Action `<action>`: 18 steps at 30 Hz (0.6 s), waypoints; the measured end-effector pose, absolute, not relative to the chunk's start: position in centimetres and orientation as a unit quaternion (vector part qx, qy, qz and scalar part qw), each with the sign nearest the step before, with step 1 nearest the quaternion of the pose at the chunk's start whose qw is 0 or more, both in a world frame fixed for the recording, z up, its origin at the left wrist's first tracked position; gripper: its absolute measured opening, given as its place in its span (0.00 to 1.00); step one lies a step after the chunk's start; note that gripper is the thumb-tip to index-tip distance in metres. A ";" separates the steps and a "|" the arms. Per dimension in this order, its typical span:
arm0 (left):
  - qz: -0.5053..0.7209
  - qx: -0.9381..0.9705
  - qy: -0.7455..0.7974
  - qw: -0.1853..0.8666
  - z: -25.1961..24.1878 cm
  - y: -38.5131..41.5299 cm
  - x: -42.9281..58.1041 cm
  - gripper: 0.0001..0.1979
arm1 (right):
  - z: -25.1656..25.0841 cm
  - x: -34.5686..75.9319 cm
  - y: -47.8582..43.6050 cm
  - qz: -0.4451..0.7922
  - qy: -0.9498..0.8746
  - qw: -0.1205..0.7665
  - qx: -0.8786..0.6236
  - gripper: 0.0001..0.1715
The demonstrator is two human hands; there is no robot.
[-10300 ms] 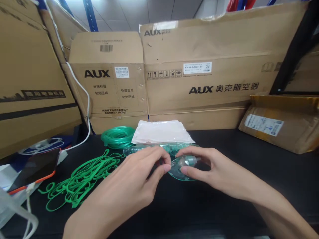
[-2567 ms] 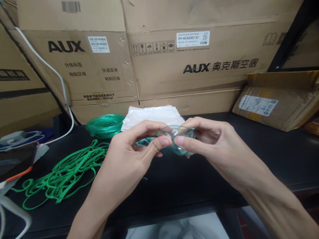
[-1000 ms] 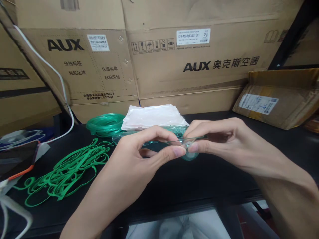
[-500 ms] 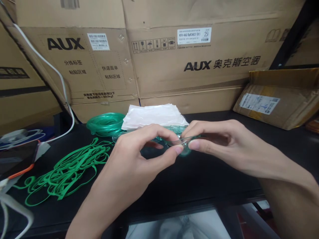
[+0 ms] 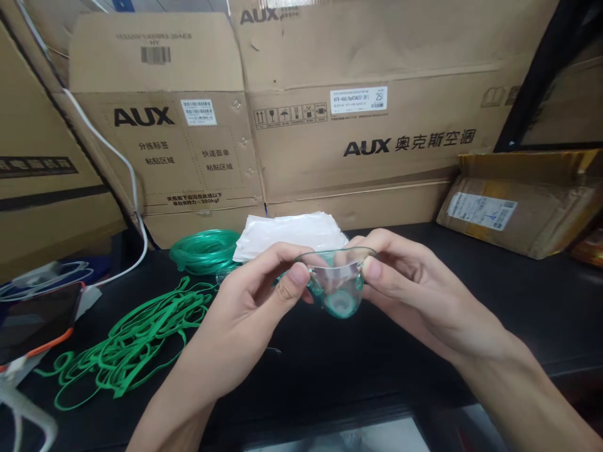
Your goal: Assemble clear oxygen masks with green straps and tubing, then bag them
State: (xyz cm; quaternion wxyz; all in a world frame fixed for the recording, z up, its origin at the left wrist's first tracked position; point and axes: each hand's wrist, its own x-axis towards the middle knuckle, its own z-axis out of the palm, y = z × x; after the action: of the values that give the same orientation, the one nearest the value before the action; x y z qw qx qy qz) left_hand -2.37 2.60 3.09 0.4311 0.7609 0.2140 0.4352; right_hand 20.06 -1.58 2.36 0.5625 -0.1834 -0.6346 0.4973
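Note:
Between my two hands is a clear green oxygen mask (image 5: pixel 336 285), raised above the black table. My left hand (image 5: pixel 264 289) pinches its left edge between thumb and fingers. On the opposite edge, my right hand (image 5: pixel 409 282) grips it the same way. A metal nose strip (image 5: pixel 336 271) runs across the mask between my thumbs, and a round port shows at its lower end. Behind my hands lies a stack of white plastic bags (image 5: pixel 289 232). A coil of green tubing (image 5: pixel 205 251) rests to its left.
Tangled green elastic straps (image 5: pixel 136 339) lie on the black table (image 5: pixel 330 376) at left. Beyond them are a phone with an orange edge (image 5: pixel 40 320) and a white cable (image 5: pixel 134 169). Large cardboard boxes (image 5: pixel 301 144) wall off the back; a smaller carton (image 5: pixel 513 207) sits at right.
My hands have moved apart and the mask has turned, so its nose strip and round port now face me. The camera view has tilted up slightly.

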 end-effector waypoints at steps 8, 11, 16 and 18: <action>0.433 0.772 0.190 0.424 3.7 2.1 -2.6 0.07 | 2.4 20.9 -1.6 0.504 -0.664 0.516 -0.196 0.09; 0.435 0.785 0.197 0.396 3.8 1.9 -2.6 0.07 | 2.7 21.0 -1.7 0.491 -0.682 0.509 -0.188 0.13; 0.456 0.805 0.202 0.322 3.8 1.9 -2.5 0.07 | 2.9 21.2 -1.7 0.443 -0.710 0.506 -0.209 0.13; 0.458 0.814 0.196 0.298 3.7 1.9 -2.5 0.07 | 2.8 21.4 -1.6 0.414 -0.721 0.506 -0.230 0.12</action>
State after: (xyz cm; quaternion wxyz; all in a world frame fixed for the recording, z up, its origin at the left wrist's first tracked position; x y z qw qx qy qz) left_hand -2.47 1.86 3.73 0.2980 0.8140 0.1963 0.4583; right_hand 21.43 -1.62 2.79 0.5061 -0.2299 -0.7211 0.4135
